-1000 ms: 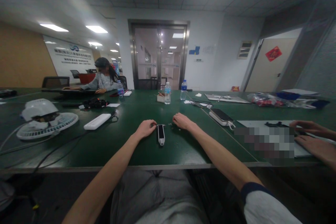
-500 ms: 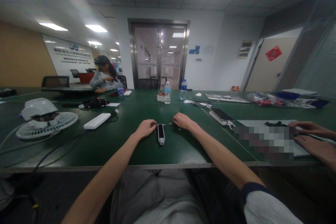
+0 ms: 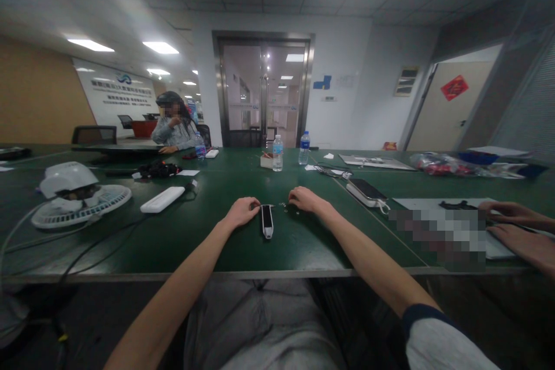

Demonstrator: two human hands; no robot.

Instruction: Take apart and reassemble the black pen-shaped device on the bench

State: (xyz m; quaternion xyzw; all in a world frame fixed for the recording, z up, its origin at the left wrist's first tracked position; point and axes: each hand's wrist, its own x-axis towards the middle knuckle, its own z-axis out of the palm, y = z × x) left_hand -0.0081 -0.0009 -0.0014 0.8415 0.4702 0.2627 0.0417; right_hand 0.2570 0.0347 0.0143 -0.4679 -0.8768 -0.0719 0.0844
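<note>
My left hand rests on the green table with its fingers curled together. The fingertips are at the upper left end of a slim pale device with a black face, and I cannot tell if they grip it. A thin bar crosses the device's far end. My right hand lies to the right of it, fingers bent and closed; whatever they hold is hidden. Several tiny shiny parts are scattered beside the right fingertips, too small to name.
A power bank with a phone-like black top lies to the right. Beyond are water bottles and a small box. On the left are a white fan and a white power strip. A co-worker's hands are at the far right.
My hands stay in nearly the same place, and the view shifts slightly. The person across the table has raised a hand toward the face.
</note>
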